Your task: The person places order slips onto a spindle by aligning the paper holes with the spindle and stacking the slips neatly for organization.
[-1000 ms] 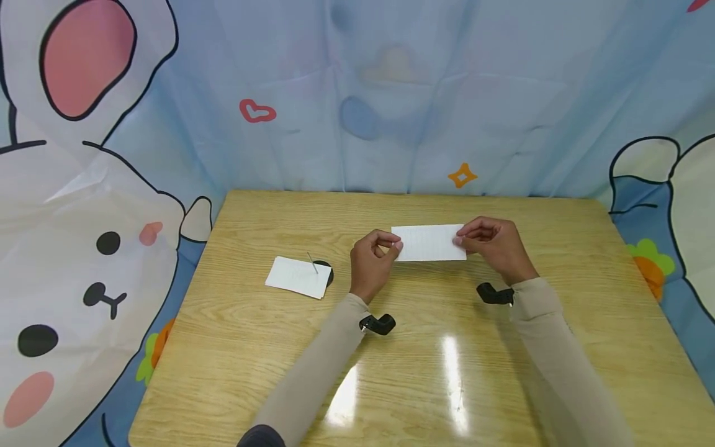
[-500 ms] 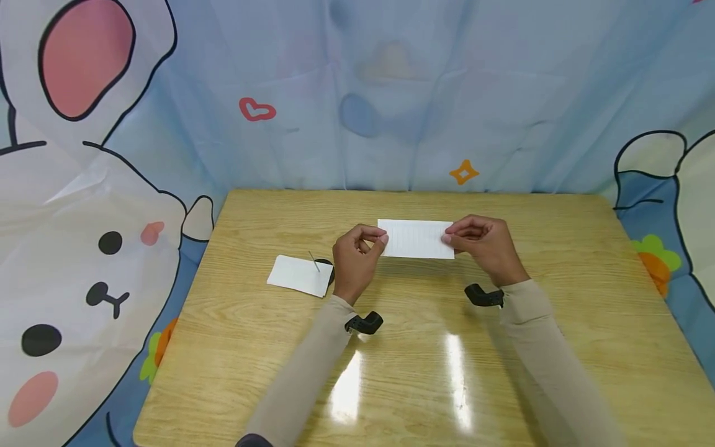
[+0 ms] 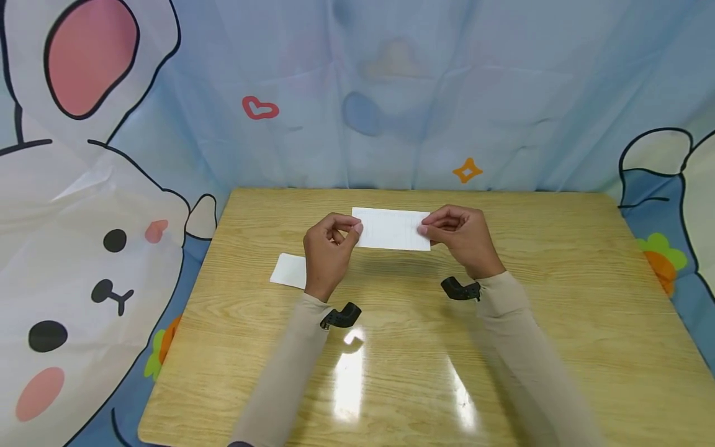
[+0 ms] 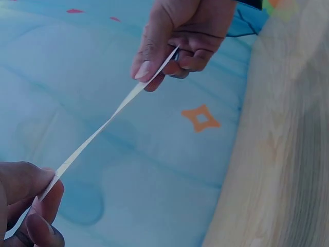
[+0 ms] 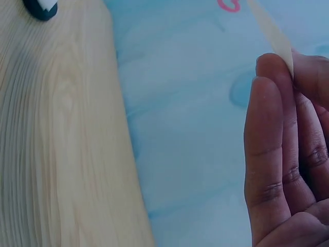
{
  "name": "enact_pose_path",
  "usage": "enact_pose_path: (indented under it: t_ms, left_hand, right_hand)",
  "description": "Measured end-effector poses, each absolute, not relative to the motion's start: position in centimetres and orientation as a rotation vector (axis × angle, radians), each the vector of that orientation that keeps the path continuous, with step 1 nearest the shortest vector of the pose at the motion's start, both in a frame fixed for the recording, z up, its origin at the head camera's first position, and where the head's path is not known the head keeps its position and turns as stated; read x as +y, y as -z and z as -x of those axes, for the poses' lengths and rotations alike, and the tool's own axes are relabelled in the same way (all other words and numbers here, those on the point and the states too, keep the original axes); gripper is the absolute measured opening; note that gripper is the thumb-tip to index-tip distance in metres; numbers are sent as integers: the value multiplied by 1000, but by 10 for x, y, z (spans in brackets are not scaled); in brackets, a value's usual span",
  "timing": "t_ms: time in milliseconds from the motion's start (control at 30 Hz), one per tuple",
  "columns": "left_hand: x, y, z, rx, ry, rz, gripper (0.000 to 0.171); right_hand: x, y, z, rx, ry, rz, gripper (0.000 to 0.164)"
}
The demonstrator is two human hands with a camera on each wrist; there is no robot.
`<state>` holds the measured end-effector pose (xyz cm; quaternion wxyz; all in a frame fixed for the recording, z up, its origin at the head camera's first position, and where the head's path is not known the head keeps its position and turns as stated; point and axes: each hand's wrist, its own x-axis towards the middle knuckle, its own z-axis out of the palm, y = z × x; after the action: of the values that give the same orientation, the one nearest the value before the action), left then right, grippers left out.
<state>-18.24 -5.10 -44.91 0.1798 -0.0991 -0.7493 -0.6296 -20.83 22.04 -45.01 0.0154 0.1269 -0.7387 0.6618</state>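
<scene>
A white sheet of paper [image 3: 391, 229] with faint lines is held level above the table, stretched between both hands. My left hand [image 3: 331, 256] pinches its left end between thumb and fingers. At the other end my right hand [image 3: 465, 241] pinches the paper the same way. Seen edge-on in the left wrist view, the paper [image 4: 110, 119] looks slightly twisted along its length. The right wrist view has the right hand's fingers [image 5: 267, 139] below the paper's pinched edge. Further white paper [image 3: 288, 270] lies on the table, partly hidden behind my left hand.
The wooden table [image 3: 536, 335] has its far edge against a blue printed curtain [image 3: 290, 149]. At the top left of the right wrist view, a dark round object [image 5: 41, 13] shows under a white paper corner. Black wrist cameras are strapped to both sleeves.
Both hands have moved left and slightly away with the pinched paper. My left hand now covers part of the paper lying on the table, along with the dark round object and thin pin-like piece there.
</scene>
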Motion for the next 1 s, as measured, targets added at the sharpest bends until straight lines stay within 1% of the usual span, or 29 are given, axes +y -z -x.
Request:
enact_pose_path:
  t_ms: [500, 1000]
  left_hand:
    - [-96, 442, 179, -2046, 1800, 171, 9]
    - [-118, 441, 175, -2061, 1789, 93, 7]
  right_hand:
    - [171, 447, 215, -2236, -2124, -512, 17]
    - [148, 446, 216, -2219, -2176, -550, 15]
